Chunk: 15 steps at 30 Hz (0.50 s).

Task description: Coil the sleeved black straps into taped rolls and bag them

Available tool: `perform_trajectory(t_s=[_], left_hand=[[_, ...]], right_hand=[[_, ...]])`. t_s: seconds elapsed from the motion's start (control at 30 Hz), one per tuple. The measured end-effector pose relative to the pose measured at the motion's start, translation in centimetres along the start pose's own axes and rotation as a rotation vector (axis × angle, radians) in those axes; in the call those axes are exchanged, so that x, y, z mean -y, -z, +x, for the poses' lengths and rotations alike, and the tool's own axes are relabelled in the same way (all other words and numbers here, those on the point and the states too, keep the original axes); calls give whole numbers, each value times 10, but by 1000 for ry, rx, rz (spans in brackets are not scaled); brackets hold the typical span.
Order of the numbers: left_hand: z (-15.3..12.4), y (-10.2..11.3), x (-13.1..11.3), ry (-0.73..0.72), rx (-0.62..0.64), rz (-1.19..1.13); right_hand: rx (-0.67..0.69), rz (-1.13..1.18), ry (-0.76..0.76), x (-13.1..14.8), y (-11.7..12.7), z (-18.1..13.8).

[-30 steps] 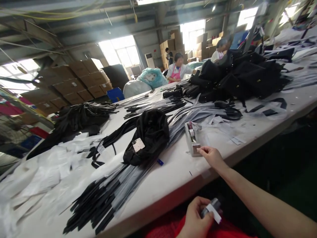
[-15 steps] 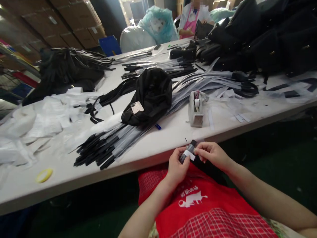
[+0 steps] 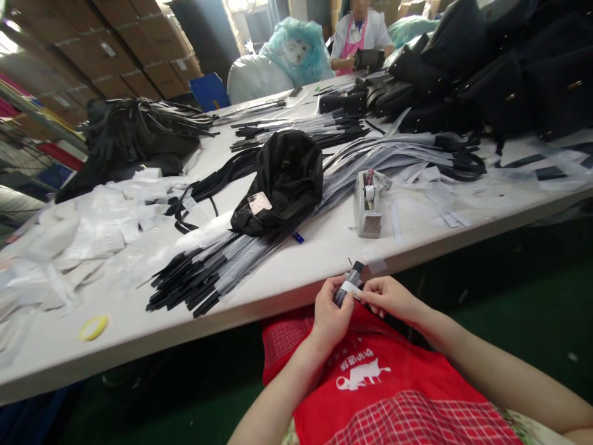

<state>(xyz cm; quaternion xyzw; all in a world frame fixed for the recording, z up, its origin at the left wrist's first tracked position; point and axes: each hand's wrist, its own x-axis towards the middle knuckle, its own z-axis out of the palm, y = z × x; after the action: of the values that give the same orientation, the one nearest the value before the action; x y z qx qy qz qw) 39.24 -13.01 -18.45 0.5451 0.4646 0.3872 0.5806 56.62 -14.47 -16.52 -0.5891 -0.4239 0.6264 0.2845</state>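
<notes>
Near the table's front edge, my left hand (image 3: 331, 312) grips a rolled black strap (image 3: 357, 268) in clear plastic. Around the strap's middle runs a white paper band (image 3: 351, 288). The fingers of my right hand (image 3: 386, 296) are closed in a pinch on the band's loose end. A tape dispenser (image 3: 369, 207) stands on the table beyond my hands. Further left lies a bundle of plastic-sleeved black straps (image 3: 188, 281), with a black bag (image 3: 290, 179) resting across it.
White packing sheets (image 3: 102, 222) and a yellow tape ring (image 3: 93, 327) lie at the left of the table (image 3: 273, 290). Black bags (image 3: 500, 80) are heaped at the right. A co-worker in a pink apron (image 3: 356, 40) handles a dark bag at the far end.
My right hand has shifted slightly left and down, and the band's loose end is now nearer the strap. The co-worker has raised a dark bag. The view has shifted slightly.
</notes>
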Motion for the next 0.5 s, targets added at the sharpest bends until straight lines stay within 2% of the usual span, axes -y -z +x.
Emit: perform_trajectory(t_s=[0.1, 0.23, 0.3, 0.43, 0.5], left_hand=[[0, -1, 2, 38, 0, -64], [-5, -5, -4, 73, -142, -73], [-9, -6, -13, -3, -188, 8], [-15, -8, -34, -284, -219, 226], [-16, -10, -38, -382, -236, 259]], right_hand=[[33, 22, -10, -4, 0, -1], [117, 95, 38, -7, -6, -2], [101, 115, 91, -5, -11, -1], [2, 167, 241, -2, -23, 5], [-28, 222, 261, -5, -27, 9]])
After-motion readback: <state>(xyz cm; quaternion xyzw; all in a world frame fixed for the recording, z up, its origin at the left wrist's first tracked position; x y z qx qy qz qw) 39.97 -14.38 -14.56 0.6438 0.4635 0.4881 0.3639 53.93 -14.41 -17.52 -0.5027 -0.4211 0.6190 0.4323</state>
